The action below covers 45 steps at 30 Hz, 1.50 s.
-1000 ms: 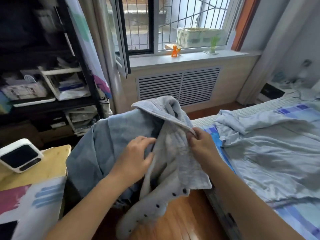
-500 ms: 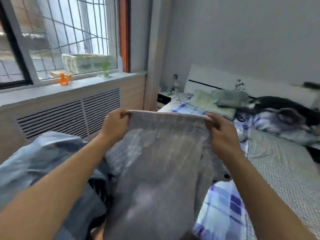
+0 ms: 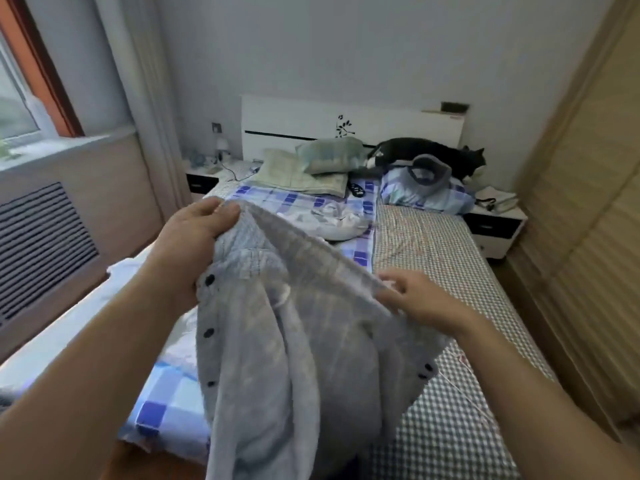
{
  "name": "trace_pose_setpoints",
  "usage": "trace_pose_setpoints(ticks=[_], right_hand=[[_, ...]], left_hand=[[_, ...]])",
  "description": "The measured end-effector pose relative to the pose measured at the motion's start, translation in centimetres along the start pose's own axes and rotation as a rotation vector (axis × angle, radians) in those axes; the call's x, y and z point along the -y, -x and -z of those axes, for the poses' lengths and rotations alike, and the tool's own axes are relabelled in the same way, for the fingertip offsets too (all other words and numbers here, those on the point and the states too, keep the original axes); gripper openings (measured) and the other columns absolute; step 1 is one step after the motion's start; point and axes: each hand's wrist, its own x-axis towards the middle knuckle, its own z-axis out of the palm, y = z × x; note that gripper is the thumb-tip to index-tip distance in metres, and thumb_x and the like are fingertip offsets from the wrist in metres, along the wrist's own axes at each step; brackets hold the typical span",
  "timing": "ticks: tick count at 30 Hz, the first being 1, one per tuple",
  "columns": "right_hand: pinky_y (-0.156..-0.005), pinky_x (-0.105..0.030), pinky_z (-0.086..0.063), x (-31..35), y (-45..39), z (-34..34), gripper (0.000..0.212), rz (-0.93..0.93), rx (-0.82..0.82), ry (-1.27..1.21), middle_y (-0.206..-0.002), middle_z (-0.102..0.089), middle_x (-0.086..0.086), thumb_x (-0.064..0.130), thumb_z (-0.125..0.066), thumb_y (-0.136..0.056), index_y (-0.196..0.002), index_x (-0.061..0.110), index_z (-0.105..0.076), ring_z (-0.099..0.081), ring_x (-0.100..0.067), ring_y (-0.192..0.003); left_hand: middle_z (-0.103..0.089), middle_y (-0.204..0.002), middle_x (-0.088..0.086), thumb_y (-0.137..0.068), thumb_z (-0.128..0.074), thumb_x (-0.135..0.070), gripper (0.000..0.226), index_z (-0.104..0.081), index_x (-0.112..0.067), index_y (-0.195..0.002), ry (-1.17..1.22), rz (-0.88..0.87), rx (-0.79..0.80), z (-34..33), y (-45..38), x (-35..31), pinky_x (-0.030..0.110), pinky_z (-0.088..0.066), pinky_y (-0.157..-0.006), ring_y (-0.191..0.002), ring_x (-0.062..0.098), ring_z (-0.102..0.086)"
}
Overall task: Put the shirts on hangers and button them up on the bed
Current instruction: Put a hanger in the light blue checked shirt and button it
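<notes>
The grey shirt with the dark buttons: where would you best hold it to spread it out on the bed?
Probably by its top edge, one hand at each end, coming from above. The grey shirt hangs open from that edge, where the left hand and right hand grip it, so its body and button strip drop freely toward the bed.

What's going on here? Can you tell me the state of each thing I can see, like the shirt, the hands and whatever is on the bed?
grey shirt: unbuttoned, held up over the bed, no hanger visible.
left hand: grips the shirt's top edge.
right hand: pinches the same edge.
bed: unmade, clothes lying on it.
white garment: crumpled on the bed.
cat: standing by the pillows.
</notes>
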Motion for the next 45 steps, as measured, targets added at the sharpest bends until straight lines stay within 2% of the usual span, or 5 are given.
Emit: trace_pose_setpoints(ticks=[3,13,27,33,45], right_hand=[[-0.061,-0.025,-0.041,-9.4,1.2,-2.6,0.025,-0.078,0.227,0.025,-0.067,-0.059,0.01,0.022,-0.07,-0.094,-0.07,0.027,-0.063,-0.052,0.0,-0.06],[-0.066,-0.041,-0.049,-12.5,-0.7,7.3,0.028,-0.164,-0.266,-0.314,-0.081,-0.066,-0.016,0.019,-0.05,-0.106,-0.083,0.008,-0.062,-0.063,-0.033,-0.072],[-0.059,-0.025,-0.046,1.9,7.8,19.9,0.02,-0.199,-0.988,-0.208,-0.076,-0.069,0.0,0.014,-0.057,-0.095,-0.084,0.02,-0.073,-0.061,-0.016,-0.066],[-0.065,-0.026,-0.049,-10.2,1.3,22.8,0.018,-0.391,-0.621,0.06,-0.08,-0.069,0.0,0.014,-0.058,-0.097,-0.084,0.016,-0.07,-0.065,-0.021,-0.08],[-0.084,-0.029,-0.044,-45.7,-4.8,9.8,0.023,-0.57,0.014,-0.008,-0.114,-0.068,-0.001,0.016,-0.058,-0.102,-0.12,0.012,-0.071,-0.061,-0.02,-0.104]], left_hand=[[-0.073,-0.083,0.008,-0.104,-0.058,-0.021,0.017,-0.068,-0.012,-0.094,-0.144,0.012,-0.154,-4.2,-3.4,3.7,0.034,-0.059,-0.067,-0.068,0.019,-0.07],[-0.06,-0.081,0.013,-0.105,-0.054,-0.031,0.027,-0.066,-0.009,-0.097,-0.733,0.361,-0.154,-7.0,-5.6,10.2,0.026,-0.033,-0.051,-0.065,0.023,-0.052],[-0.073,-0.094,0.02,-0.103,-0.058,-0.021,0.019,-0.069,-0.008,-0.096,-0.328,0.09,0.326,-9.5,-7.7,-1.8,0.04,-0.061,-0.073,-0.078,0.029,-0.074],[-0.066,-0.088,0.014,-0.098,-0.065,-0.028,0.015,-0.066,-0.015,-0.091,-0.795,-0.188,0.122,-19.0,-15.0,4.5,0.035,-0.047,-0.061,-0.075,0.031,-0.06],[-0.068,-0.09,0.015,-0.097,-0.059,-0.013,0.009,-0.068,-0.014,-0.097,-1.032,0.332,0.131,-29.0,-22.3,33.1,0.036,-0.046,-0.074,-0.086,0.035,-0.064]])
